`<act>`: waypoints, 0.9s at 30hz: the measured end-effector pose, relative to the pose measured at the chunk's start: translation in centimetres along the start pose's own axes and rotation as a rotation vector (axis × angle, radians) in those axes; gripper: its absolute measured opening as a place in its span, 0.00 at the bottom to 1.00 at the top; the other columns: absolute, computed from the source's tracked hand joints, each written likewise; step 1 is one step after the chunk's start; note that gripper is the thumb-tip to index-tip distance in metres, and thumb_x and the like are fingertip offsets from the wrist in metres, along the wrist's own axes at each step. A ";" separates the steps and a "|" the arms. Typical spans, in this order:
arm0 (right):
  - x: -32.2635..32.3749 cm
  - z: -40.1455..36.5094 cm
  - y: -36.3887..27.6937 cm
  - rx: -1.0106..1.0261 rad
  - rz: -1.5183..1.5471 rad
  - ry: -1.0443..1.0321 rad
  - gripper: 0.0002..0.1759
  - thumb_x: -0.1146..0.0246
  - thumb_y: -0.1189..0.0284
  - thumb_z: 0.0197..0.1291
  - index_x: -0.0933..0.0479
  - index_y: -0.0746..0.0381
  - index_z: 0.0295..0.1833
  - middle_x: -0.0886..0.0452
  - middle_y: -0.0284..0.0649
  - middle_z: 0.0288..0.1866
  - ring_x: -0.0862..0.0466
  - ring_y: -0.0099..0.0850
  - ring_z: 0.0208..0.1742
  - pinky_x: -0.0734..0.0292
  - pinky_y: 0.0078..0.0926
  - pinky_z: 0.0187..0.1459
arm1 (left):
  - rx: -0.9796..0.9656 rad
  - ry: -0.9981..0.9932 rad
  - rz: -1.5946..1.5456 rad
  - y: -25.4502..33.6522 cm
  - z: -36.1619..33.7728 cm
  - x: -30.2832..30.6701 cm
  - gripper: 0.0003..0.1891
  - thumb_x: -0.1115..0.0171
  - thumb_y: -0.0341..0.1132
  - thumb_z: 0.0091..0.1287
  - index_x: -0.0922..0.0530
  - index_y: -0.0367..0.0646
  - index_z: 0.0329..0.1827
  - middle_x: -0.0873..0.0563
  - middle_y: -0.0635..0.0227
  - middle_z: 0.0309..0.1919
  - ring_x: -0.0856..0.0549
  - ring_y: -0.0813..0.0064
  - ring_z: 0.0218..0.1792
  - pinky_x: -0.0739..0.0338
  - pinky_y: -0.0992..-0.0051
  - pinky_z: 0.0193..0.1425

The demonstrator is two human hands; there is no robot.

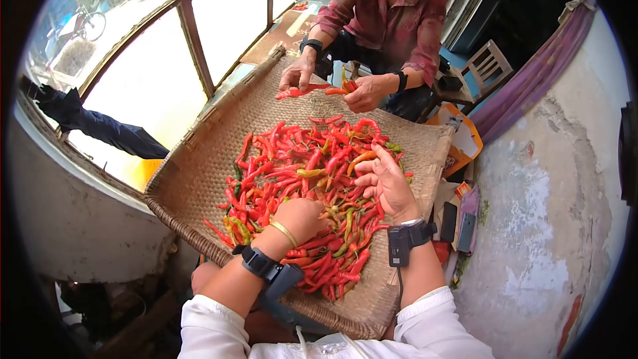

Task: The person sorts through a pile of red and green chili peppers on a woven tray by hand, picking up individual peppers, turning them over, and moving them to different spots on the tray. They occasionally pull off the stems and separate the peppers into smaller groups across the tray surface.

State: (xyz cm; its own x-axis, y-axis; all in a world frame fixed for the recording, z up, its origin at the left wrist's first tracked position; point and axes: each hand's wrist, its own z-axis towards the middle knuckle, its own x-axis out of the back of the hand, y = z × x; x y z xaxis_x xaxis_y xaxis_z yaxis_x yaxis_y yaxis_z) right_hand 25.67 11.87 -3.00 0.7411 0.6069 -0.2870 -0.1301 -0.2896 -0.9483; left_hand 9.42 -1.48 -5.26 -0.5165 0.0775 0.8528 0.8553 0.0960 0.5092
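Observation:
A heap of chili peppers (pixel 325 159), mostly red with some green, yellow and orange ones, lies on a large woven tray (pixel 193 193). My left hand (pixel 300 218) is closed over the middle of the heap, its fingertips down among the peppers; what they grip is hidden. Over the heap's right side, my right hand (pixel 387 183) is open with palm turned inward and fingers apart. An orange pepper (pixel 361 159) lies close to its fingertips. I see nothing held in that hand.
Across the tray sits another person (pixel 392 33), holding red peppers in both hands. Windows (pixel 226 20) and a dark folded umbrella (pixel 106 126) are at left. A worn wall (pixel 545 213), a wooden chair (pixel 488 66) and an orange container (pixel 468 136) stand at right.

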 end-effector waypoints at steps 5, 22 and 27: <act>0.0 0.2 4.2 0.052 -0.856 -0.271 0.22 0.40 0.66 0.57 0.29 0.64 0.56 0.22 0.41 0.40 0.19 0.30 0.38 0.24 0.27 0.37 | -0.013 -0.305 0.207 0.7 -0.4 -0.3 0.15 0.41 0.48 0.55 0.19 0.46 0.34 0.17 0.61 0.29 0.17 0.61 0.35 0.23 0.63 0.39; -3.4 -1.6 5.2 0.379 -1.025 -0.467 0.16 0.37 0.70 0.47 0.25 0.60 0.45 0.26 0.41 0.42 0.26 0.39 0.48 0.29 0.34 0.47 | -0.107 -0.029 -0.463 -1.3 -1.1 2.4 0.06 0.36 0.29 0.52 0.20 0.40 0.33 0.16 0.65 0.25 0.17 0.75 0.26 0.24 0.76 0.33; -3.8 -1.6 4.1 0.221 -0.827 -0.457 0.15 0.35 0.71 0.48 0.24 0.63 0.43 0.27 0.42 0.40 0.24 0.37 0.45 0.29 0.30 0.45 | -0.045 0.063 -0.741 -1.5 -0.7 2.6 0.01 0.40 0.24 0.57 0.21 0.36 0.31 0.19 0.74 0.25 0.22 0.87 0.28 0.25 0.83 0.33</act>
State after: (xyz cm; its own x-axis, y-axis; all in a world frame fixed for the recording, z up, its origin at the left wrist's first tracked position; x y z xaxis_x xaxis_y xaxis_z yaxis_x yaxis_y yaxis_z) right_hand 23.37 7.18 -5.57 0.3326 0.7990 0.5009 0.1619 0.4749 -0.8650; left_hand 6.83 -2.14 -3.77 -0.9563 -0.0487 0.2883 0.2853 0.0604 0.9565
